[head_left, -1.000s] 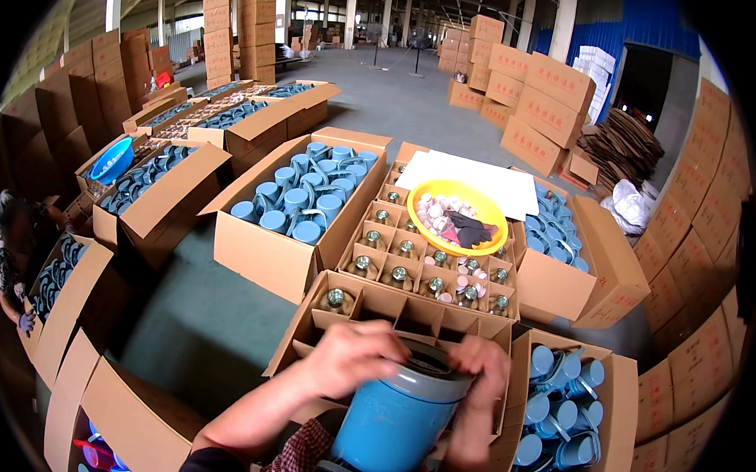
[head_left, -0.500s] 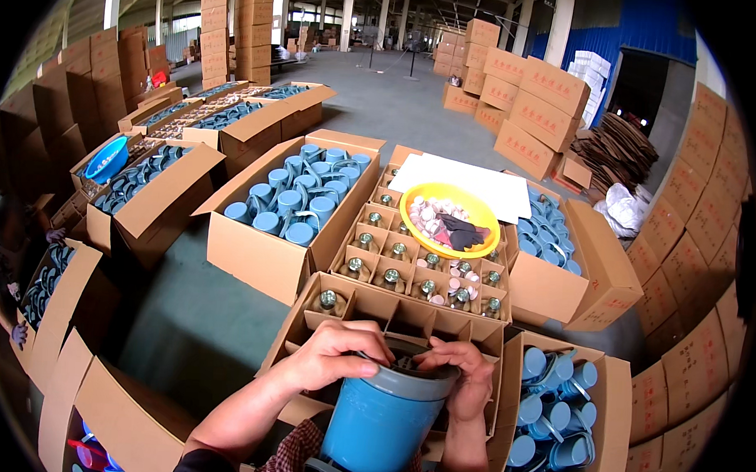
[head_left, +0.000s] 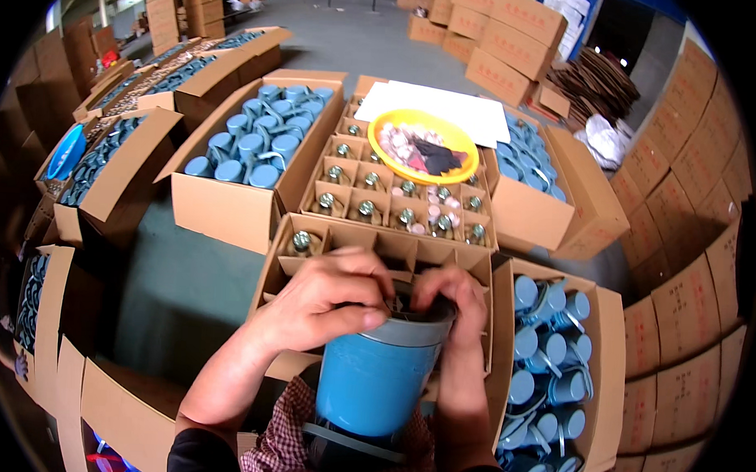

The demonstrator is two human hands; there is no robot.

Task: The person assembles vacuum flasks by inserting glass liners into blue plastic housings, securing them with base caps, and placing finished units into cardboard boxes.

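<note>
Blue canister [head_left: 369, 381] is clamped at its rim [head_left: 408, 331] by left grip [head_left: 330, 297] and right grip [head_left: 457, 299], fingers [head_left: 356, 273] curled inward.

1. Blue container [head_left: 373, 377]: cylindrical, plain glossy side, wide gray rim [head_left: 420, 333].
2. Pose: near upright, mouth up, top leaning slightly to the person's right.
3. Mouth: dark inside, partly covered by fingers; contents unclear.
4. Location: close in front of the person, left hand [head_left: 326, 297] and right hand [head_left: 455, 301] both at the rim.
5. Bottom: meets a dark piece [head_left: 350, 453]; can't tell if attached.
</note>
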